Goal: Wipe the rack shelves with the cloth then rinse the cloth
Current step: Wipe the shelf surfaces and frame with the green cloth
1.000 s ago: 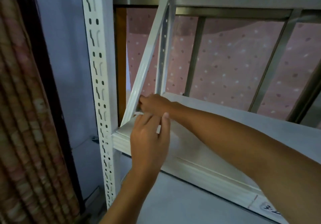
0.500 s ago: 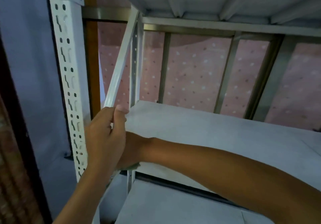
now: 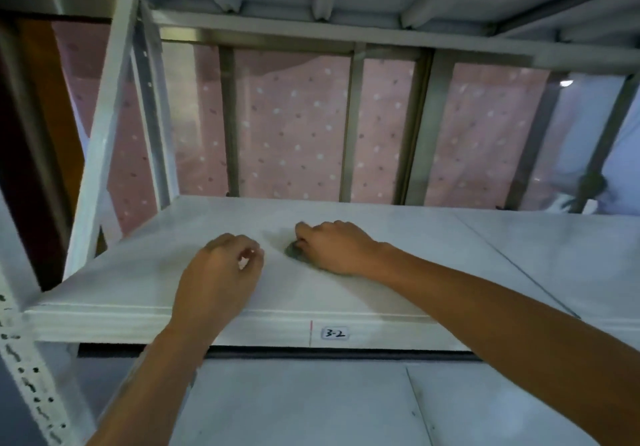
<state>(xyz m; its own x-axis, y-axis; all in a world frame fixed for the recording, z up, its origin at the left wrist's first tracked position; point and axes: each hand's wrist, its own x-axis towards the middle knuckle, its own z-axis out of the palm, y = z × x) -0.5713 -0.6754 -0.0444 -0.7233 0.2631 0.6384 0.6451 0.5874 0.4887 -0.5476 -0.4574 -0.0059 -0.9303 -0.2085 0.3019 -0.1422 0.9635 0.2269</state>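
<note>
The person's right hand (image 3: 334,246) lies palm down on the white flat metal rack shelf (image 3: 398,251), a little way in from the near edge. It is closed over a small dark grey crumpled cloth (image 3: 294,250), and only a little of the cloth shows at the fingertips. The left hand (image 3: 221,272) rests just to the left of it, apart from the cloth. Its fingers are curled in, with something small and pale between them. Whether this is an object or only the bright shelf showing through cannot be told.

The step in hand seems to be the wiping of this shelf, which carries a small white label marked "3-2" (image 3: 334,333) on its front lip. To do it well, the person would probably open the cloth flatter, because a tight ball touches little surface. Long overlapping strokes from the far edge toward the near edge would bring the dust forward, and the left corner beside the white slanted brace (image 3: 100,134) needs care.

No basin, bucket or other container is in view, so the place for rinsing cannot be seen. Both this shelf and the lower grey shelf (image 3: 311,407) carry no goods.
</note>
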